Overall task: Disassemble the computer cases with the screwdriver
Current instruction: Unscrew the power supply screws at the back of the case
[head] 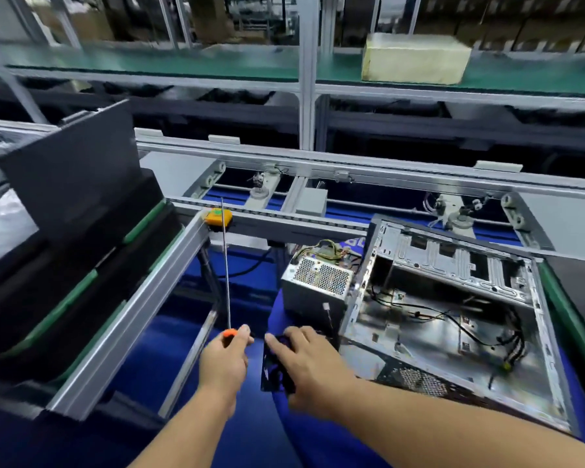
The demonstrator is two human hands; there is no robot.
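An open metal computer case [453, 319] lies on its side at the right, its inside bare apart from loose black cables. A grey power supply [318, 282] with a yellow wire bundle stands just left of it. My left hand [223, 359] grips the orange handle of a long thin screwdriver [226, 265], whose shaft points straight up and away. My right hand [304, 363] holds a small black fan-like part [274, 366] in front of the power supply, with its forefinger stretched toward the screwdriver handle.
Stacked black case panels [71, 204] lean at the left, behind an aluminium rail [132, 315]. An orange button box [218, 217] sits on the conveyor frame [318, 224]. A pale yellow block [416, 57] rests on the far green shelf.
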